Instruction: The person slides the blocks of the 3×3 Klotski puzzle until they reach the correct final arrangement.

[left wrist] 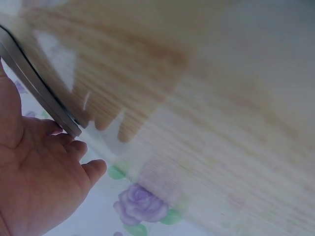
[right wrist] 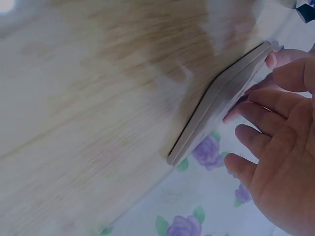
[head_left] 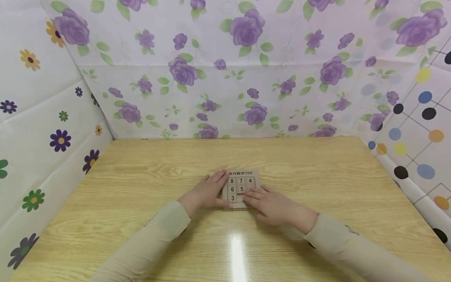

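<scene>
Head view: number puzzle (head_left: 241, 185) flat on the wood-grain counter (head_left: 299, 168), about midway between left and right edges, well apart from the far edge. On its face, number tiles (head_left: 241, 180) reading 8, 7, 4 along the far row, then 6 and 5, then 3 with a bare slot (head_left: 240, 199) just beside. Left hand (head_left: 208, 191) laid against the puzzle's left edge, fairly straight fingers at its far left corner and partly over the printed heading (head_left: 244, 172), thumb spread apart at its near left corner; touching rather than gripping. Right hand (head_left: 273, 206) with loosely extended fingers over the puzzle's right side, grasping nothing visible, hiding tiles there; impossible to tell whether pressing one. Beige sleeves (head_left: 155, 235) across the near part of the counter from both sides, blocking strips of surface. Between them, white glare (head_left: 237, 254). Beyond the far edge, purple-rose cloth (head_left: 211, 94); along the left edge, daisy cloth (head_left: 38, 94); along the right edge, dotted cloth (head_left: 415, 145). In both wrist views, hazy reflections in the glossy counter.
</scene>
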A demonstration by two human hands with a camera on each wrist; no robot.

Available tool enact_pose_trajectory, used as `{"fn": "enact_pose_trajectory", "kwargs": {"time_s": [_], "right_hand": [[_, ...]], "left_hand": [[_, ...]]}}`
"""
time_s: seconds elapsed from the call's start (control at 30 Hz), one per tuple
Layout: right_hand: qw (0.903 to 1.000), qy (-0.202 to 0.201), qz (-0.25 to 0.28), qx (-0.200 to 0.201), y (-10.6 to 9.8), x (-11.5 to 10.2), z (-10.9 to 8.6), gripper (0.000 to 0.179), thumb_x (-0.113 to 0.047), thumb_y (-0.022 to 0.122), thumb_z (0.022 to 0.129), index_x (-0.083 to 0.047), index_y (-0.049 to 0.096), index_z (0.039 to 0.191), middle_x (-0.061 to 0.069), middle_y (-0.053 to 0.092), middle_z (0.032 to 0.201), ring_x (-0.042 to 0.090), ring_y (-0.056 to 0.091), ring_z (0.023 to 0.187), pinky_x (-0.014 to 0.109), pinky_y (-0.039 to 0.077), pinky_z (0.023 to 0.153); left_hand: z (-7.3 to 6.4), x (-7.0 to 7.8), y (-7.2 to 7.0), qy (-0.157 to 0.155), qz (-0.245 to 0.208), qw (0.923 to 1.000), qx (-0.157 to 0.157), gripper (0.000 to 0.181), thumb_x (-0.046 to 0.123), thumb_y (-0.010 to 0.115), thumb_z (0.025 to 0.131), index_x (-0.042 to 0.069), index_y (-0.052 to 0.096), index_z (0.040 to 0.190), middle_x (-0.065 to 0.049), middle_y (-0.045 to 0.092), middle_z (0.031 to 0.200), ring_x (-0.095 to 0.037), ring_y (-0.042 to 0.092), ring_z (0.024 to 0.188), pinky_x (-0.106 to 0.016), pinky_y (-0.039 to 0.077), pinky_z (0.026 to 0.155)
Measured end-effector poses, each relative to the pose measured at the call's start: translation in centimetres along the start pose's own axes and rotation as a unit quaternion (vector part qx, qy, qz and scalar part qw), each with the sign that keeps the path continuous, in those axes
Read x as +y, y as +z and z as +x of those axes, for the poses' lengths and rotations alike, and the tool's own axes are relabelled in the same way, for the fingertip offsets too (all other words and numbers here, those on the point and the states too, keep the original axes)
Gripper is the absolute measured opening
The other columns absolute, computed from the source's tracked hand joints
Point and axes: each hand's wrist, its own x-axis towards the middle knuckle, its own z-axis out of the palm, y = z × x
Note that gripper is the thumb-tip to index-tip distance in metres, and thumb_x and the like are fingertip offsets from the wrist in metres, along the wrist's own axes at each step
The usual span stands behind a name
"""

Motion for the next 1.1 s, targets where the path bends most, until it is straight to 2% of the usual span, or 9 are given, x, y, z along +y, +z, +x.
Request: {"fn": "enact_pose_trajectory", "kwargs": {"time_s": [0.2, 0.6, 0.8, 1.1], "right_hand": [[0.9999, 0.008, -0.006, 0.005, 0.5, 0.7, -0.9, 0.054, -0.02, 0.053, 0.091, -0.001, 0.044, 0.141, 0.012, 0.041, 0.149, 0.033, 0.034, 0.139, 0.054, 0.025, 0.114], [0.9996, 0.001, -0.024, 0.014, 0.8, 1.3, -2.0, 0.054, -0.019, 0.056, 0.09, 0.001, 0.045, 0.139, 0.014, 0.043, 0.147, 0.033, 0.037, 0.137, 0.054, 0.03, 0.112], [0.9991, -0.001, -0.033, 0.027, 0.9, 1.1, -1.7, 0.051, -0.02, 0.055, 0.092, -0.002, 0.047, 0.139, 0.011, 0.046, 0.145, 0.031, 0.04, 0.135, 0.054, 0.031, 0.111], [0.9996, 0.001, -0.021, 0.02, 0.9, 0.2, -0.9, 0.051, -0.019, 0.052, 0.092, -0.003, 0.046, 0.14, 0.01, 0.043, 0.147, 0.03, 0.039, 0.136, 0.052, 0.03, 0.112]], "left_hand": [[0.0, -0.1, -0.1, 0.0, -0.001, 1.0, -0.004, 0.106, 0.067, 0.059, 0.079, 0.006, 0.013, 0.153, -0.01, 0.007, 0.16, -0.027, 0.008, 0.147, -0.048, 0.012, 0.119], [0.0, -0.2, 0.0, -0.002, -0.009, 1.0, -0.001, 0.106, 0.067, 0.059, 0.079, 0.007, 0.012, 0.153, -0.009, 0.006, 0.161, -0.026, 0.008, 0.148, -0.047, 0.012, 0.119], [0.1, -0.3, 0.0, 0.0, -0.009, 1.0, -0.002, 0.106, 0.067, 0.059, 0.079, 0.007, 0.012, 0.153, -0.009, 0.006, 0.16, -0.026, 0.008, 0.148, -0.047, 0.011, 0.119], [0.1, -0.2, 0.0, 0.003, -0.002, 1.0, -0.006, 0.107, 0.069, 0.058, 0.079, 0.007, 0.012, 0.153, -0.009, 0.007, 0.161, -0.026, 0.008, 0.148, -0.047, 0.012, 0.119]]}}
